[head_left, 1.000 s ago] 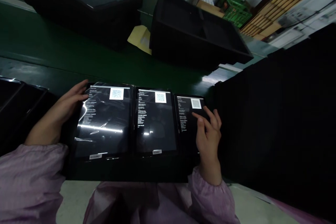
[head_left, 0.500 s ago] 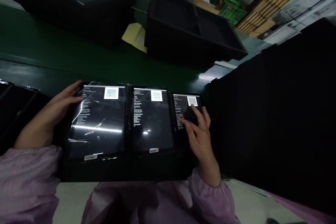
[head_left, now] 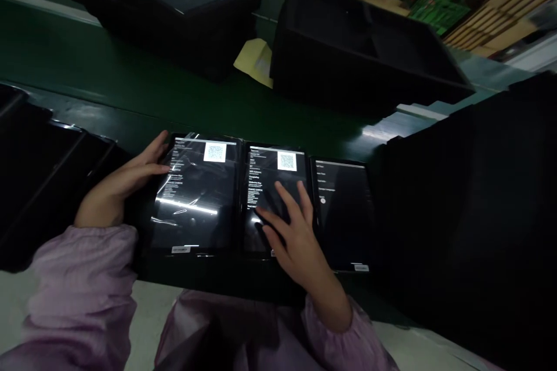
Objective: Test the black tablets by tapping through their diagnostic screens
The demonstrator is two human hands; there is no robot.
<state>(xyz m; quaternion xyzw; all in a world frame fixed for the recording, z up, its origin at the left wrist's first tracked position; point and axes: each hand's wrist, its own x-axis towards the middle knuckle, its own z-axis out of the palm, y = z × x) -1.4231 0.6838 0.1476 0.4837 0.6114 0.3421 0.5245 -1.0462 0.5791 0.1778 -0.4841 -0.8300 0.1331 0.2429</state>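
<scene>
Three tablets lie side by side on the dark green surface, their screens lit. My left hand (head_left: 134,177) rests at the left edge of the left tablet (head_left: 195,203), thumb on its border and fingers apart. That screen shows lines of text and a QR code. Over the middle tablet (head_left: 256,232) my right hand (head_left: 293,235) is spread, a fingertip at the lower lines of text. Its QR code stays visible above the fingers. On the right tablet (head_left: 346,220) there is a short list of text with a small white dot, and a label sticks to its lower edge.
Black trays (head_left: 174,17) stand at the back left, another black tray (head_left: 357,40) at the back right. Between them lies a yellow paper (head_left: 256,62). More dark devices (head_left: 56,168) are at the left. A large black stack (head_left: 474,203) borders the right side. Green crates (head_left: 430,0) stand beyond.
My right hand has moved left from the right tablet to the middle one. The right tablet's screen has switched from the QR code page to a short list. The view has shifted left.
</scene>
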